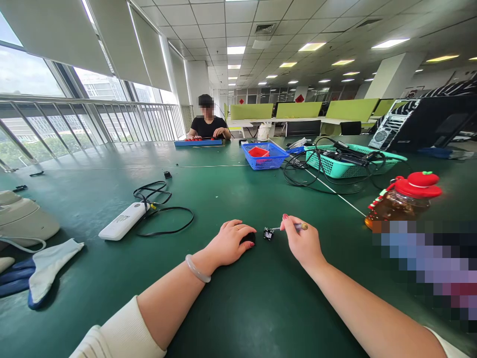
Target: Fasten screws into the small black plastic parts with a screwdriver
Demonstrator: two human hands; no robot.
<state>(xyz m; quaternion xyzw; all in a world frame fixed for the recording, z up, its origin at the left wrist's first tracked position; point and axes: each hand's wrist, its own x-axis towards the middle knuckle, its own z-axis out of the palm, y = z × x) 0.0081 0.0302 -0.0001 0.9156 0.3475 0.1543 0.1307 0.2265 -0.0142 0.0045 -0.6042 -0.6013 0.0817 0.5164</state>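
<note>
My left hand (231,242) rests on the green table (223,318), its fingers curved round a small black object (247,238). A screwdriver with a thin metal shaft and a yellowish handle end (300,226) is pinched in my right hand (303,242). The shaft points left, its tip at a small black part with silvery bits (268,233). That part lies on the table between my two hands, a little right of the black object. What the object under my left fingers is cannot be made out.
A white power strip (124,221) with a black cable lies left; a glove (52,268) is nearer. Blue basket (265,158), teal basket (337,166) with cables and red-lidded jar (400,199) stand ahead and right. A person (208,122) sits across at a blue tray (198,143).
</note>
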